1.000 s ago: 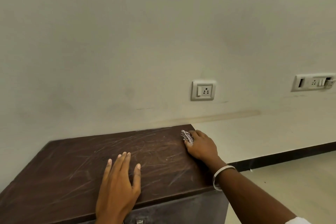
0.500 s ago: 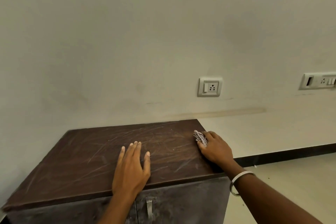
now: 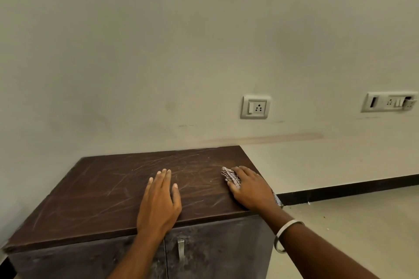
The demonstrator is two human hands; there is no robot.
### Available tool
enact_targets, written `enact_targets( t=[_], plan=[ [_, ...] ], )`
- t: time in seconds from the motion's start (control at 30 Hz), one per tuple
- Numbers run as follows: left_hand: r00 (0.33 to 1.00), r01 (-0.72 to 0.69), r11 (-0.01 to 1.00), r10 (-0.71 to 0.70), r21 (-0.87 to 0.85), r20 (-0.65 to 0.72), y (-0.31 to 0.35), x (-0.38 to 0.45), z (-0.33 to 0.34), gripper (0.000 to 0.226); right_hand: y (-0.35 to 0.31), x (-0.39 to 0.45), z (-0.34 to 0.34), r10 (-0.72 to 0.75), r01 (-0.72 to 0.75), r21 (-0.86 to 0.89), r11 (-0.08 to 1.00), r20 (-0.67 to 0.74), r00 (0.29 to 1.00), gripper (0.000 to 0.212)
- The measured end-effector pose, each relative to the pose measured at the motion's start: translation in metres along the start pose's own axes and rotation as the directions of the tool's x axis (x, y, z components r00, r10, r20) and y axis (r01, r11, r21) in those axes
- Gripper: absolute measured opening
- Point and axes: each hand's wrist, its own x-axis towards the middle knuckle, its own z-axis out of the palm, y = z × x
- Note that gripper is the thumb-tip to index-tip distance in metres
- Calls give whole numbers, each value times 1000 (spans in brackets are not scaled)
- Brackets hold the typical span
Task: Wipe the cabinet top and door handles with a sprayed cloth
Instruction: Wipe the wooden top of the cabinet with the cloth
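A low dark-brown cabinet stands against the wall, its scratched top [image 3: 108, 190] streaked with dust. My right hand [image 3: 251, 188] presses a crumpled patterned cloth [image 3: 231, 176] flat on the top near its right edge; most of the cloth is hidden under the palm. My left hand [image 3: 159, 201] rests flat on the middle of the top near the front edge, fingers together, holding nothing. On the right door below hangs a small metal door handle [image 3: 180, 249]. The left door's handle is hidden behind my left forearm.
A pale wall rises right behind the cabinet, with a socket plate [image 3: 255, 107] and a longer switch panel [image 3: 388, 102] to the right. Right of the cabinet lies light tiled floor [image 3: 353, 222] with a dark skirting strip along the wall.
The view has dropped back, showing more of the cabinet front and the handle. My right hand with the cloth has slid from the back right corner toward the front along the right edge.
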Motion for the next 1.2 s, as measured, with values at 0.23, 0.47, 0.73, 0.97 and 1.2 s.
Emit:
enact_targets(
  t=[0.23,0.47,0.73,0.97,1.2],
  plan=[
    [1000,-8,1000,8,21,-6,-3,2,3,64,28,-7,-11,146,-145,16,989,-29,989,57],
    [1000,-21,999,21,26,-15,-3,2,5,59,12,-17,-7,147,-146,12,989,-74,986,56],
    [1000,-25,999,25,21,-18,-4,2,3,56,9,-35,-12,57,-56,30,998,-47,997,55],
    [999,-30,999,30,30,-22,-6,2,5,62,34,-43,-19,199,-192,87,978,-78,977,54],
    [999,-25,999,26,32,-29,-3,2,5,65,17,-48,-12,189,-191,-1,982,-128,974,54]
  ],
)
